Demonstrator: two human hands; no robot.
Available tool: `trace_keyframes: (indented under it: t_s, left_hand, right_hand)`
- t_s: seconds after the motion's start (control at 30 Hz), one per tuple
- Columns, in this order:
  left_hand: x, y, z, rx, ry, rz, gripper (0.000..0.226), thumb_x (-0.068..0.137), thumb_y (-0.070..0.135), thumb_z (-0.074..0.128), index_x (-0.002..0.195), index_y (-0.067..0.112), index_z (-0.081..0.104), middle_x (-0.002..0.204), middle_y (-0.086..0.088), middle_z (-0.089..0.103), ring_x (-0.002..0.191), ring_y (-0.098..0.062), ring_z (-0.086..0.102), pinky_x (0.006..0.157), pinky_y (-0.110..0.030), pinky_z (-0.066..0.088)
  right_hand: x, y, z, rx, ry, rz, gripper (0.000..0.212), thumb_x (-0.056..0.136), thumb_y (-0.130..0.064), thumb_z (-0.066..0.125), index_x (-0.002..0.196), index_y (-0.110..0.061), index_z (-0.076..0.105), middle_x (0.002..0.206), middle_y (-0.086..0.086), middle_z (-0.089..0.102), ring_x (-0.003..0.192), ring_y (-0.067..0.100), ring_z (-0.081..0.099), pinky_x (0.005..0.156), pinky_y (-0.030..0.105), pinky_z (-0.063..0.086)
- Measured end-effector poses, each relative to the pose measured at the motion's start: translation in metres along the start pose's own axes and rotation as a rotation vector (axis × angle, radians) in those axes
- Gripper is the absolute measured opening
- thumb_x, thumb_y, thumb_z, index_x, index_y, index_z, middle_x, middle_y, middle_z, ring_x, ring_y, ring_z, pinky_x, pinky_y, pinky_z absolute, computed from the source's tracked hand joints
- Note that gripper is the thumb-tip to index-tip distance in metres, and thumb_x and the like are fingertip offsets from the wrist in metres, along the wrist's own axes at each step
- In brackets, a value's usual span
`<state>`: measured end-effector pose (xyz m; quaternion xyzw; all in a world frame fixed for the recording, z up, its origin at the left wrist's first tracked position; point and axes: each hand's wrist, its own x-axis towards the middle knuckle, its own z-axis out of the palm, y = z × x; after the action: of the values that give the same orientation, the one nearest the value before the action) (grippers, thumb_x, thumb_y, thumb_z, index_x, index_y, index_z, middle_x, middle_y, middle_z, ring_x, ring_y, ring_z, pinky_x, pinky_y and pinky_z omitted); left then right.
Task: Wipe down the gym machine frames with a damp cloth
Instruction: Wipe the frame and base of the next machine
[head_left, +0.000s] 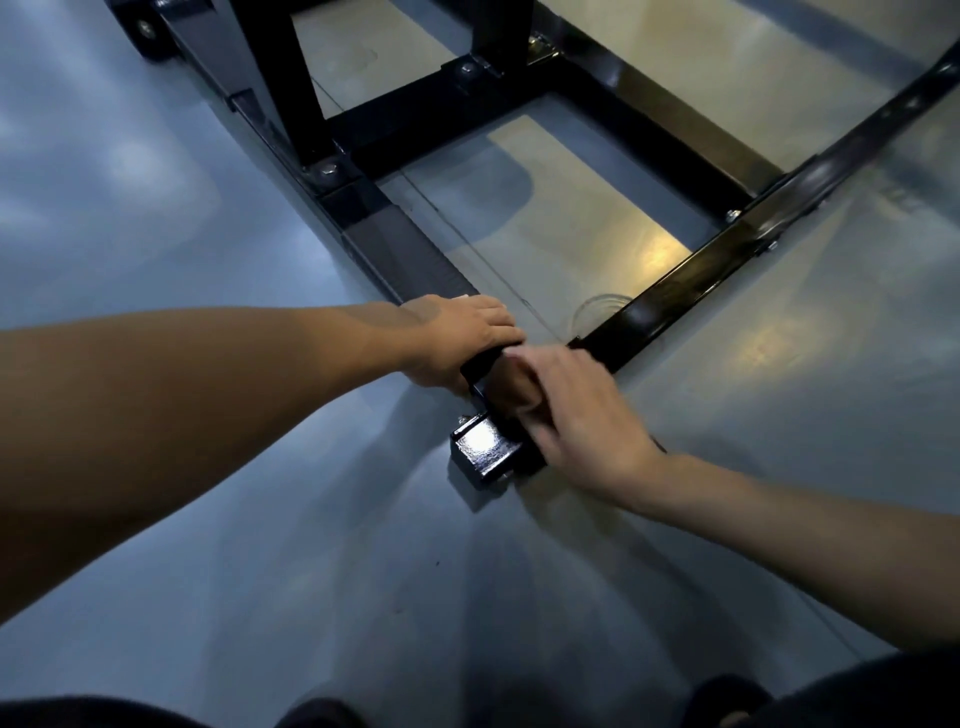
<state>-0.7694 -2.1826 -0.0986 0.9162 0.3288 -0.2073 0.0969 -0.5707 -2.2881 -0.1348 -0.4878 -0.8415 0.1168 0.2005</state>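
Black painted steel tubing forms the gym machine's floor frame (670, 283), lying on a glossy grey floor (156, 197). Landmark for all positions: the glossy square end cap (480, 449) of the left base rail, nearest the viewer.

1. Left hand (462, 338): just beyond the end cap, fingers curled over the top of the rail and gripping it, thumb side hidden.
2. Left base rail: long axis runs from the end cap away and to the left, toward the bolted upright.
3. Right hand (576, 415): beside the end cap on its right, motion-blurred, fingers bent onto the rail top. Whether it clamps anything cannot be told.
4. Damp cloth: not discernible; possibly under the right hand.
5. Cross rail: departs rightward from just beyond the end cap.

Judgement: the right hand is nearer the end cap; the next wipe likely follows either rail's axis.
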Motion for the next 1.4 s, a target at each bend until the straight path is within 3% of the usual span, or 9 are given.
trace_keyframes:
  t_s: [0.13,0.37,0.6,0.7,0.8,0.97,1.1,1.23,1.4]
  left_hand:
    - [0.001,0.002,-0.001,0.02,-0.01,-0.014,0.093,0.089,0.044,0.075,0.162,0.027,0.02,0.163,0.009,0.024,0.153,-0.013,0.014,0.085,-0.024,0.033]
    - [0.001,0.004,-0.005,-0.003,-0.032,-0.016,0.093,0.086,0.043,0.078,0.16,0.026,0.024,0.161,0.008,0.026,0.152,-0.015,0.017,0.1,-0.031,0.042]
    - [0.003,0.007,-0.002,-0.019,-0.021,-0.022,0.088,0.084,0.04,0.077,0.156,0.023,0.029,0.155,0.006,0.033,0.148,-0.015,0.023,0.103,-0.031,0.04]
    - [0.003,0.005,0.0,-0.036,-0.032,-0.02,0.092,0.082,0.04,0.078,0.158,0.022,0.028,0.156,0.005,0.032,0.148,-0.017,0.022,0.11,-0.033,0.037]
    - [0.01,0.007,-0.003,-0.148,-0.117,-0.072,0.103,0.07,0.057,0.07,0.158,0.019,0.031,0.156,0.0,0.033,0.15,-0.02,0.02,0.124,-0.045,0.024]
    - [0.02,0.015,-0.02,-0.421,-0.142,-0.177,0.077,0.067,0.065,0.029,0.113,0.018,0.069,0.118,-0.007,0.062,0.125,-0.028,0.049,0.115,-0.053,0.033]
    - [0.013,0.02,-0.009,-0.458,-0.052,-0.183,0.075,0.08,0.057,0.028,0.137,0.02,0.06,0.137,-0.005,0.052,0.141,-0.022,0.035,0.123,-0.063,0.011]
    - [0.014,0.023,-0.01,-0.454,-0.036,-0.197,0.066,0.084,0.06,0.023,0.125,0.029,0.064,0.138,0.002,0.054,0.141,-0.017,0.033,0.122,-0.064,0.013]
    - [0.013,0.018,-0.001,-0.389,-0.002,-0.212,0.056,0.098,0.059,0.032,0.14,0.033,0.057,0.141,0.006,0.05,0.143,-0.015,0.033,0.122,-0.058,0.024]
  right_hand:
    - [-0.028,0.012,-0.015,0.085,-0.05,-0.097,0.056,0.086,-0.02,0.063,0.141,-0.016,0.054,0.128,0.003,0.058,0.106,0.031,0.057,0.088,0.042,0.046]
    - [0.021,0.099,-0.04,-0.187,0.157,0.361,0.055,0.09,-0.015,0.065,0.141,-0.01,0.046,0.12,0.016,0.053,0.101,0.04,0.052,0.089,0.051,0.044]
    - [-0.024,0.058,-0.027,-0.008,0.043,-0.003,0.059,0.082,-0.013,0.064,0.14,-0.013,0.051,0.13,0.008,0.057,0.103,0.034,0.055,0.088,0.046,0.046]
    - [-0.011,0.099,-0.038,-0.134,0.168,0.205,0.057,0.088,-0.013,0.062,0.143,-0.007,0.046,0.123,0.018,0.054,0.1,0.04,0.054,0.088,0.053,0.048]
    - [0.022,0.114,-0.045,-0.199,0.191,0.413,0.056,0.092,-0.016,0.063,0.144,-0.007,0.043,0.123,0.018,0.053,0.103,0.04,0.053,0.092,0.051,0.045]
    - [-0.003,0.073,-0.034,-0.102,0.053,0.147,0.056,0.087,-0.016,0.064,0.14,-0.015,0.047,0.125,0.011,0.054,0.099,0.035,0.051,0.086,0.048,0.044]
    - [-0.008,0.105,-0.049,-0.125,0.133,0.236,0.058,0.089,-0.013,0.066,0.143,-0.01,0.046,0.124,0.016,0.053,0.101,0.037,0.053,0.087,0.046,0.043]
    - [0.024,0.131,-0.061,-0.186,0.2,0.465,0.055,0.094,-0.016,0.065,0.143,-0.006,0.043,0.129,0.02,0.052,0.11,0.042,0.054,0.094,0.049,0.044]
    - [-0.004,0.094,-0.048,-0.1,0.084,0.198,0.055,0.09,-0.013,0.065,0.142,-0.01,0.047,0.125,0.014,0.054,0.1,0.032,0.051,0.086,0.046,0.044]
